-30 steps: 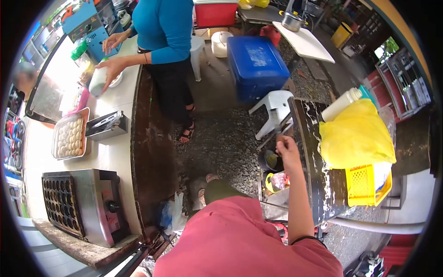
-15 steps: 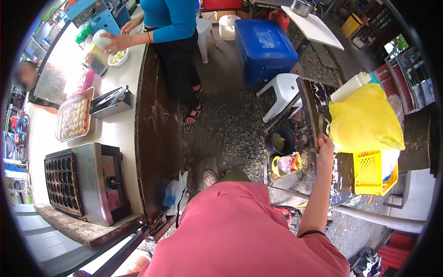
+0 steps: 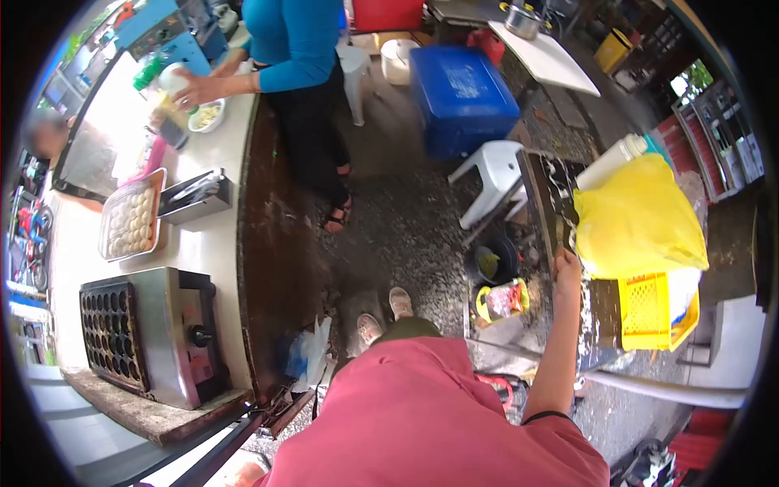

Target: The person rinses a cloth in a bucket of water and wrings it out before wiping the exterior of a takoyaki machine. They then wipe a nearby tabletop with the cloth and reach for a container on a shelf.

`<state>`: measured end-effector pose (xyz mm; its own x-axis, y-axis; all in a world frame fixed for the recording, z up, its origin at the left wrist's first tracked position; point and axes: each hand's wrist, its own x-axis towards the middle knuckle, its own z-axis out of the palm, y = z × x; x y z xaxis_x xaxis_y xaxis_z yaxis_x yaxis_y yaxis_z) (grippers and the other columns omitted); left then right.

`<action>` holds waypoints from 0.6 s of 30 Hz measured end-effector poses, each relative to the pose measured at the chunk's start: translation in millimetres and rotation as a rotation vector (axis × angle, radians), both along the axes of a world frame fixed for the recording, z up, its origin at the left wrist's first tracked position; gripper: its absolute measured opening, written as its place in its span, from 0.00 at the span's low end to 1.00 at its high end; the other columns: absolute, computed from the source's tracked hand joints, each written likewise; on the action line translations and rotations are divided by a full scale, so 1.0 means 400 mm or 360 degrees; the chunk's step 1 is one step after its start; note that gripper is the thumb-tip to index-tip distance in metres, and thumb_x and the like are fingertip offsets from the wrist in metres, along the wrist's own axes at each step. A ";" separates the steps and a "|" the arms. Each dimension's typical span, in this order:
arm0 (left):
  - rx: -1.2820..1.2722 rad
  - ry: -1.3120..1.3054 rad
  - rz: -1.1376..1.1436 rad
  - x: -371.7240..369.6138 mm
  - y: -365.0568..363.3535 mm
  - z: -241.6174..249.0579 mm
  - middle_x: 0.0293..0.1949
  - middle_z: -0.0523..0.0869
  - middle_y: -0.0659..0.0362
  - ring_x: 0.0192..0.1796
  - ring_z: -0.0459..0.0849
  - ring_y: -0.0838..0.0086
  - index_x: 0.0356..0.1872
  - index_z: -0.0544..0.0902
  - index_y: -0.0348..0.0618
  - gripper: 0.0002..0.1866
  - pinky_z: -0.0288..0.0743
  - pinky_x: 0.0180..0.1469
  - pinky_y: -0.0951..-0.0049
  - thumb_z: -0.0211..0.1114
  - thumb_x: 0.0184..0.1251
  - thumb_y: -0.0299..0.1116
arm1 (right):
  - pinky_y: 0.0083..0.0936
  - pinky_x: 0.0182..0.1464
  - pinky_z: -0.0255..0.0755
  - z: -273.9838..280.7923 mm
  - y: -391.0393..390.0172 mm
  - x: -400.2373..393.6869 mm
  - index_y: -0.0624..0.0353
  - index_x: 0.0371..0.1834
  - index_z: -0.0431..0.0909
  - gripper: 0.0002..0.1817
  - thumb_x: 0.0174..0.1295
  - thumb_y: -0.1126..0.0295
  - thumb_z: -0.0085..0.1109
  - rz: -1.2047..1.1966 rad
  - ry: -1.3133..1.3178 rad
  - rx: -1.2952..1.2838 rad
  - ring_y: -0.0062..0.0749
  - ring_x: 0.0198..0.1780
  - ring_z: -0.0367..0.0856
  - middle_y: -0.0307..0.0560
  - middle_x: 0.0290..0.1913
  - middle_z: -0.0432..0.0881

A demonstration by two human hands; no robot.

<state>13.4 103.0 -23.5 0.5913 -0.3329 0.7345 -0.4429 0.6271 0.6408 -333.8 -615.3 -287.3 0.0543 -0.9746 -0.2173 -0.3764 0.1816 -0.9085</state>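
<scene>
On the far left, the pan with round holes [image 3: 114, 333] sits on the white bench [image 3: 219, 268]. Past it are a tray of pale balls [image 3: 130, 221] and a metal box [image 3: 195, 197]. Another person in a blue top [image 3: 296, 40] is busy at the far end, with a hand [image 3: 191, 85] by a bowl [image 3: 207, 116]. That is not my hand. In the middle I see my shoes [image 3: 381, 316] on the gravel, with a plastic bag [image 3: 308, 353] just beside them. I cannot see my left hand at all. Further right, a black bucket [image 3: 491, 261] and a small yellow tub [image 3: 503, 299] stand on the ground, right next to the dark bench [image 3: 596, 308]. My right hand [image 3: 566, 268] is up at the edge of that bench, closed tight around a thin flat tool [image 3: 562, 231]. The tool points away from me, along the messy white bits on the bench top. It is too small for me to tell just what it is. I think I should keep the tool low and flat, push slowly, and hold on firmly so it does not slip. I should steer the bits toward the bucket below, not onto my feet. I must watch the big yellow bag [image 3: 637, 219], which is very near the tool. Behind it lies a white bottle [image 3: 613, 158]. A yellow basket [image 3: 649, 312] sits near my arm, so I should not bump it.
</scene>
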 end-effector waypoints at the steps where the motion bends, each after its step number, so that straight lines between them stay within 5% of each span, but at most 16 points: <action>1: 0.0007 -0.0068 0.0013 0.007 0.006 -0.003 0.10 0.74 0.63 0.11 0.72 0.79 0.33 0.70 0.46 0.08 0.67 0.16 0.78 0.54 0.66 0.38 | 0.19 0.41 0.71 0.003 -0.001 0.015 0.67 0.59 0.70 0.18 0.66 0.74 0.50 -0.0034 0.0028 -0.0072 0.23 0.40 0.77 0.46 0.45 0.78; 5: -0.0033 -0.0040 0.0164 -0.009 -0.030 0.007 0.10 0.72 0.62 0.10 0.71 0.78 0.22 0.71 0.45 0.12 0.66 0.14 0.79 0.56 0.65 0.35 | 0.28 0.52 0.71 -0.048 -0.085 -0.005 0.65 0.57 0.70 0.17 0.66 0.74 0.50 -0.0010 0.0428 -0.0332 0.32 0.46 0.78 0.50 0.48 0.78; 8: 0.0093 -0.0105 -0.0056 0.001 -0.059 0.030 0.09 0.72 0.63 0.10 0.71 0.78 0.19 0.70 0.45 0.14 0.65 0.12 0.79 0.58 0.64 0.33 | 0.27 0.52 0.70 -0.093 -0.150 -0.025 0.64 0.55 0.71 0.15 0.66 0.73 0.50 -0.0035 0.0378 -0.0346 0.32 0.46 0.78 0.50 0.46 0.79; 11: 0.0025 -0.0073 0.0097 -0.011 -0.054 0.020 0.10 0.71 0.64 0.11 0.69 0.78 0.30 0.72 0.42 0.07 0.64 0.14 0.79 0.58 0.64 0.33 | 0.37 0.52 0.70 -0.141 -0.210 -0.055 0.63 0.54 0.72 0.16 0.66 0.69 0.53 0.0089 0.0900 -0.0710 0.47 0.47 0.78 0.55 0.46 0.80; 14: 0.0055 0.0059 0.0225 -0.029 -0.021 0.023 0.15 0.75 0.58 0.14 0.74 0.73 0.42 0.72 0.37 0.12 0.71 0.17 0.71 0.58 0.67 0.35 | 0.44 0.51 0.68 -0.068 -0.120 -0.007 0.60 0.54 0.74 0.17 0.65 0.67 0.54 0.0097 0.1817 -0.1018 0.56 0.51 0.75 0.57 0.49 0.78; 18: 0.0108 -0.0031 0.0265 -0.035 -0.078 0.025 0.20 0.76 0.56 0.18 0.75 0.71 0.45 0.73 0.37 0.15 0.72 0.22 0.70 0.57 0.67 0.39 | 0.43 0.55 0.62 0.042 0.039 0.115 0.53 0.52 0.75 0.15 0.60 0.72 0.54 -0.0138 0.1764 -0.1325 0.48 0.56 0.70 0.48 0.54 0.75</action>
